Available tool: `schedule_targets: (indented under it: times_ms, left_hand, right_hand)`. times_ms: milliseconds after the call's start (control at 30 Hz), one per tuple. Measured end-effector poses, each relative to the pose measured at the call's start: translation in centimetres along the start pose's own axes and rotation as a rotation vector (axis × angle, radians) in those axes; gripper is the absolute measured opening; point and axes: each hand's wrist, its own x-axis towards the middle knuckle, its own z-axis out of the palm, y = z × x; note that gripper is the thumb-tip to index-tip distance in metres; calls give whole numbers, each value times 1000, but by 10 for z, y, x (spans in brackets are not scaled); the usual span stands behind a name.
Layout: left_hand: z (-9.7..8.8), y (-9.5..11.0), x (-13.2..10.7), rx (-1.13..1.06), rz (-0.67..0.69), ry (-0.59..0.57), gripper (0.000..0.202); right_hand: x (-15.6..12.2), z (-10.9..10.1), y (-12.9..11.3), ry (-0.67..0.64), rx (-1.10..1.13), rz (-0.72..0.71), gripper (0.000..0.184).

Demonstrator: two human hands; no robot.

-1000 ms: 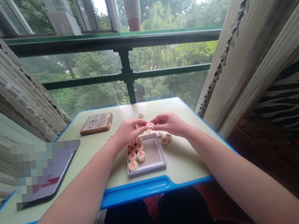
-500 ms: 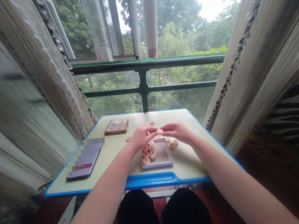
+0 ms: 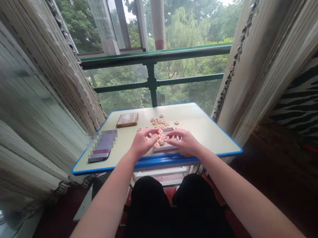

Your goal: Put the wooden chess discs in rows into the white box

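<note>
A shallow pale box [image 3: 166, 147] lies near the table's front edge, with round Chinese chess pieces [image 3: 161, 141] marked in red along its left side. My left hand [image 3: 143, 141] rests over the box's left edge, thumb and forefinger apart around the pieces there. From the right, my right hand [image 3: 185, 142] reaches over the box and pinches one red-marked Chinese chess piece [image 3: 166, 138] between thumb and fingertips, beside the pieces inside. My right hand hides much of the box's right part. More loose pieces [image 3: 162, 125] lie just behind the box.
On the pale blue-edged table [image 3: 128, 148], a brown flat case [image 3: 127, 119] lies at the back left. A dark, partly blurred flat object [image 3: 102, 147] is at the left. A single piece [image 3: 176, 122] sits right of the loose group. Behind the table stands a green railing [image 3: 152, 82].
Both hands came down and toward me from behind the box, where they held a piece together. They moved apart, with the piece now in my right hand. The view has shifted too.
</note>
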Motion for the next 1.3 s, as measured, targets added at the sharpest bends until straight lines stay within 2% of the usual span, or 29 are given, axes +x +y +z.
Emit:
schedule_targets:
  times_ms: [133,300,633,1000,1300]
  left_hand:
    - [2,-14,-16,-59,-54,118,31]
    - [6,-16,-21,111,60,59,24]
    - [12,-21,-17,268,148,-35,14]
    - [12,-19,-19,316,202,-90,20]
    - [10,-9,-21,374,220,-112,21]
  right_hand:
    - [-8,10,4,46,-190,-139,15]
    - [-7,13,8,-1,-328,-218,16]
    - [-7,14,11,-39,-355,-139,23]
    - [-8,11,12,-45,-316,-141,23]
    - [-10,11,14,-19,-396,-78,23]
